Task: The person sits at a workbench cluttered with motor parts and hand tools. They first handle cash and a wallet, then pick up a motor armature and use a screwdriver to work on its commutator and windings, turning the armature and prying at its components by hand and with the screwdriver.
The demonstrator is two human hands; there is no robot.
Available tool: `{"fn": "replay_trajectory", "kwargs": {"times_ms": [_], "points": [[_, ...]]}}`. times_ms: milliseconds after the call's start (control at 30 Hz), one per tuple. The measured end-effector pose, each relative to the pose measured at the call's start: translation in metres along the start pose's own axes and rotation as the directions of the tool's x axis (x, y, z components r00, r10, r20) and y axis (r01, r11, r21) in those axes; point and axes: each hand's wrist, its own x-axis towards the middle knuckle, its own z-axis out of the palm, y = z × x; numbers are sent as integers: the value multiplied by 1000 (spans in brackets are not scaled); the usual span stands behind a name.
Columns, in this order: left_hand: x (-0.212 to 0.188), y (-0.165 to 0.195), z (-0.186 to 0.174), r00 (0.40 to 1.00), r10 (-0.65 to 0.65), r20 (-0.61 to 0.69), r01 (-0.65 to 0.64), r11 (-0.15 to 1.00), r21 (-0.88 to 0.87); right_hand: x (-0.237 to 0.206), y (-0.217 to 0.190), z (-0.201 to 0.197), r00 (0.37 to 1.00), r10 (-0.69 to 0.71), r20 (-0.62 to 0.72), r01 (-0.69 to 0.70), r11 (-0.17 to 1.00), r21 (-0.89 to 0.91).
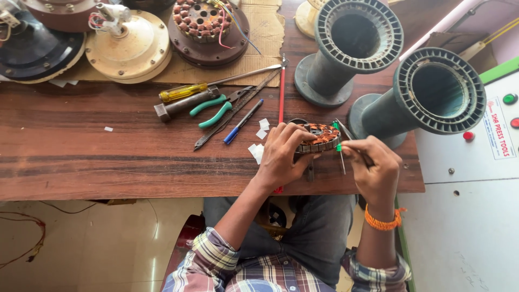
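Observation:
My left hand grips a round motor stator with copper windings, holding it on edge above the wooden table near its front right. My right hand is closed on a thin green-handled tool whose tip touches the stator's right side. An orange band sits on my right wrist.
Two grey ribbed spools stand at the back right. A yellow-handled screwdriver, green pliers, a blue pen, a red rod and white paper bits lie mid-table. Fan motor parts rest on cardboard behind. A white machine cabinet is at right.

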Motion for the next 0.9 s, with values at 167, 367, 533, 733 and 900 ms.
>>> {"fn": "replay_trajectory", "kwargs": {"times_ms": [167,367,533,733,900], "points": [[2,2,-2,1000,18,-2,-18,999,29,34,-13,18,987,-130,91,129,991,19],[6,11,-12,1000,13,9,-13,1000,-10,59,-1,30,971,-133,199,114,988,106],[28,15,-5,933,-355,62,358,931,-65,70,7,33,980,-92,174,96,995,-15],[56,-19,9,808,-445,387,555,794,-247,73,-4,36,990,-73,121,81,994,-67],[48,-54,-7,794,-155,588,551,594,-586,42,-19,31,995,-48,87,48,999,5]]}}
